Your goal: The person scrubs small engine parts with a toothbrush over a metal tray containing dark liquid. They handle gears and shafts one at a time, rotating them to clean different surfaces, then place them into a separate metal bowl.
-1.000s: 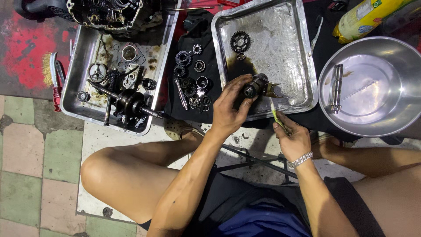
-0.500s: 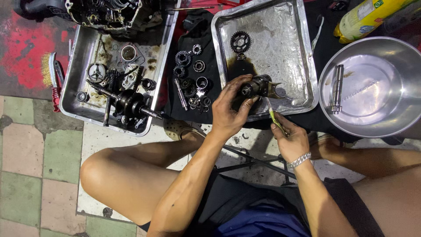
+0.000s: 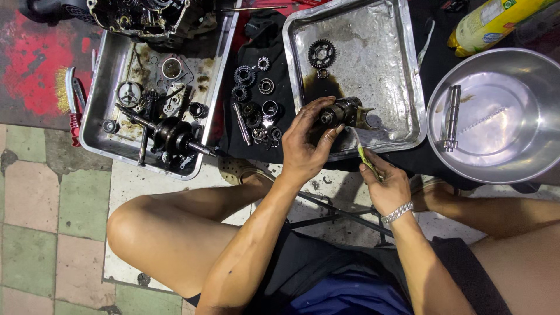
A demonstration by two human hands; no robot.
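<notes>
Left hand (image 3: 304, 143) grips the dark gear shaft (image 3: 341, 112) over the near edge of the middle steel tray (image 3: 408, 87), right hand (image 3: 386, 182) pinches a thin yellow-green brush (image 3: 363, 151) just below it; best keep shaft steady, drips over tray.

Your left hand (image 3: 306, 143) is covering the near end of the dark gear drum (image 3: 344, 112), your right hand (image 3: 386, 185) is hiding most of the yellow-green brush (image 3: 365, 155), and the top edge is cutting off the engine case (image 3: 140, 17) and yellow bottle (image 3: 496, 20).
</notes>
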